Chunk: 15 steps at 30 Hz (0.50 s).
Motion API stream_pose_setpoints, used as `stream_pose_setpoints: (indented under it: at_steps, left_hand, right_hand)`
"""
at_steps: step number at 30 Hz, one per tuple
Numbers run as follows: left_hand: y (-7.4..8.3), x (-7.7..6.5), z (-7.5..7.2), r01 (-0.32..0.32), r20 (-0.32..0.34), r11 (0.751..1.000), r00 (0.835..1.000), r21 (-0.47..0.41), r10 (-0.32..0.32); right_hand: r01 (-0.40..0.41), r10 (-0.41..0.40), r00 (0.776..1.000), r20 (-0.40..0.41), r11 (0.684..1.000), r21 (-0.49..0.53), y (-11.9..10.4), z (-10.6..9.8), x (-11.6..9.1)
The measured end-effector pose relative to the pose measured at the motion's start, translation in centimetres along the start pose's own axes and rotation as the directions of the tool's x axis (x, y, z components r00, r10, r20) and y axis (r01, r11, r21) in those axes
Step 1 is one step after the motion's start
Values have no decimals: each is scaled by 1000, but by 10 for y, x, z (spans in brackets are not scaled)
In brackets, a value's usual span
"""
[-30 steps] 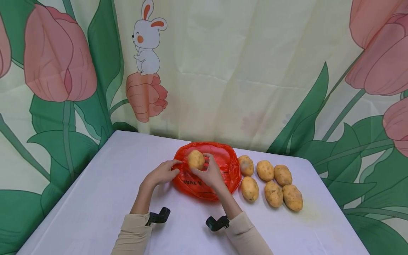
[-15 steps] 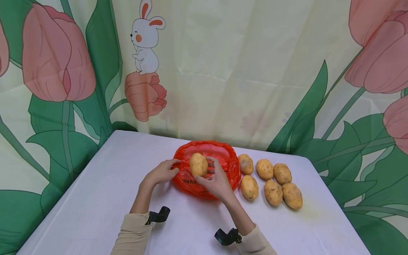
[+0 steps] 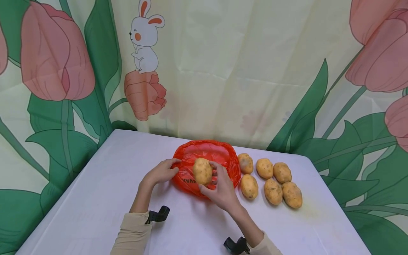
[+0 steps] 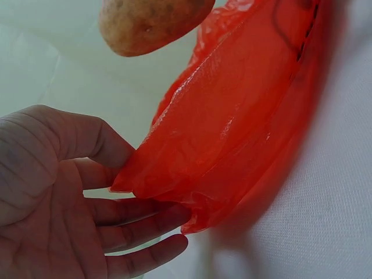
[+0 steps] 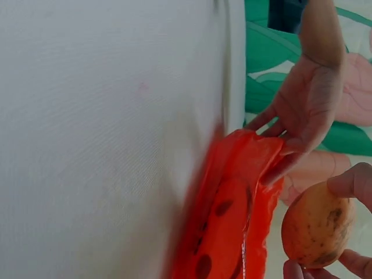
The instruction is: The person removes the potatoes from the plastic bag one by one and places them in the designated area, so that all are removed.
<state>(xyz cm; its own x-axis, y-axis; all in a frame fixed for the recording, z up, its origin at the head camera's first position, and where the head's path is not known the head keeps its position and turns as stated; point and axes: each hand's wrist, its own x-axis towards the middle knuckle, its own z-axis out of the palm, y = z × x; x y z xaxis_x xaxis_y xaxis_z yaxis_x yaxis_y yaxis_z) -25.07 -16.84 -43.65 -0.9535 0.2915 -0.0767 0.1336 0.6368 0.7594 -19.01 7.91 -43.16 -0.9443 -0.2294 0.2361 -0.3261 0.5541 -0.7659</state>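
A red plastic bag (image 3: 182,151) lies spread on the table with its mouth up, black print on its near inner side. At its left edge my left hand (image 3: 159,173) pinches the rim; in the left wrist view the thumb and forefinger have the thin red film (image 4: 221,128) between them, other fingers behind it. My right hand (image 3: 224,191) holds a yellow-brown potato (image 3: 202,171) over the near part of the bag, thumb on the near side and fingers around the far right side. Dark specks mark the potato's skin (image 5: 317,224) in the right wrist view.
Several loose potatoes (image 3: 273,191) lie in two rough rows just right of the bag. A white cloth (image 3: 105,198) covers the table. Behind its back edge hangs a curtain (image 3: 223,81) printed with tulips and a rabbit. Each wrist wears a black camera (image 3: 159,214).
My right hand has drawn the potato toward me and slightly right, up from over the bag's middle. The left hand has stayed at the bag's rim.
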Motion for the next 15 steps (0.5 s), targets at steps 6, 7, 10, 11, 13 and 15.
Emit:
stream_pose_setpoints:
  at_steps: [6,7,10,11,13,15]
  left_hand:
    - [-1,0,0,0,0,1000,1000,-3,0]
    - [-1,0,0,-1,0,1000,1000,-4,1]
    - [-1,0,-1,-5,-1,1000,1000,-6,5]
    - [-1,0,-1,-5,0,1000,1000,-8,5]
    - [-2,0,-1,-4,1,1000,1000,-12,4]
    - [-2,0,-1,-6,2,1000,1000,-13,6]
  right_hand:
    - [3,-6,999,-45,998,-58,2,-4,-6]
    - [1,-4,999,-51,998,-65,3,-5,-6]
    - [4,-9,998,-63,997,-78,5,-9,-9]
    - [7,-12,998,-66,997,-75,6,-11,-9]
    - [12,-17,997,-73,997,-73,7,-14,-11]
    - [12,-17,997,-79,998,-64,8,-17,-12]
